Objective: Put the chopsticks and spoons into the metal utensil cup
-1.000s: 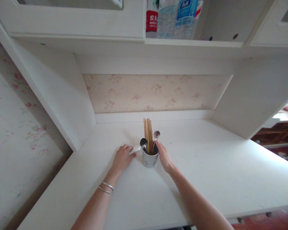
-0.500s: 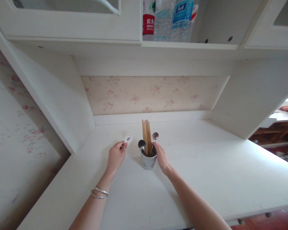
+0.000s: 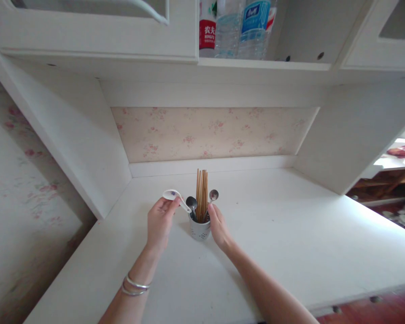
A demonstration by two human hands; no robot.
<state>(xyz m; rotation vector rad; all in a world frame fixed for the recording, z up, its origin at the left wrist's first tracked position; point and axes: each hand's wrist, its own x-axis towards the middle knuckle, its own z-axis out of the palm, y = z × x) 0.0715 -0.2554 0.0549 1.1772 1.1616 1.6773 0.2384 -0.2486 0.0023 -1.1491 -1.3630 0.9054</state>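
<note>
My left hand (image 3: pixel 161 221) pinches a white soup spoon (image 3: pixel 171 194) with a small blue mark in its bowl. The spoon's handle points right and down, its tip close to the left rim of a pale utensil holder (image 3: pixel 200 231) with small holes in its side. Standing in the holder are several wooden chopsticks (image 3: pixel 201 193), a dark-looking metal spoon (image 3: pixel 191 202) at the left and a shiny metal spoon (image 3: pixel 213 195) at the right. Against the holder's right rim, my right hand (image 3: pixel 219 228) closes its fingers beside the shiny spoon's handle; the fingertips are partly hidden.
The holder stands on a white countertop (image 3: pixel 273 252) with side panels left and right. Above hangs a white cabinet (image 3: pixel 97 38), its open section holding several plastic bottles (image 3: pixel 227 31). Flowered wallpaper (image 3: pixel 205 135) covers the back wall.
The soup spoon has turned in my left hand; its handle now points right toward the holder. The holder and my right hand appear slightly further left as the view shifts.
</note>
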